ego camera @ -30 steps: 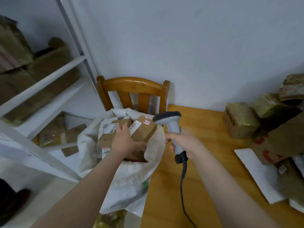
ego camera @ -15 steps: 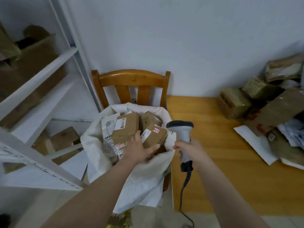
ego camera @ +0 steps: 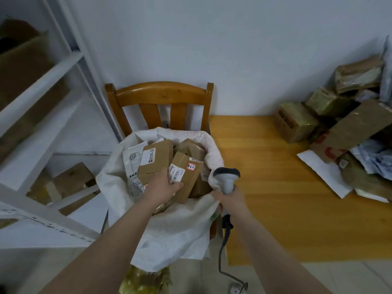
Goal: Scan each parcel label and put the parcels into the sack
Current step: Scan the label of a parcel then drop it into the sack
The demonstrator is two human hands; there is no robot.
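Note:
A white woven sack [ego camera: 176,232] stands open on a wooden chair [ego camera: 161,96], filled with several brown cardboard parcels. My left hand [ego camera: 162,187] grips a small brown parcel [ego camera: 187,177] with a barcode label and a red-edged sticker, lying inside the sack's mouth. Behind it in the sack lies another labelled box [ego camera: 156,159]. My right hand [ego camera: 230,200] holds a grey handheld scanner [ego camera: 226,179] by its grip at the sack's right rim; its cable hangs down toward the floor.
A wooden table [ego camera: 271,187] extends to the right, with a heap of parcels [ego camera: 339,128], taped boxes and white mailers at its far right. White metal shelving [ego camera: 42,85] with cardboard boxes stands on the left. A white wall rises behind the chair.
The view has tilted and drawn back, showing more table and floor. My left hand stays on the small parcel in the sack, and the scanner has shifted slightly right along the rim.

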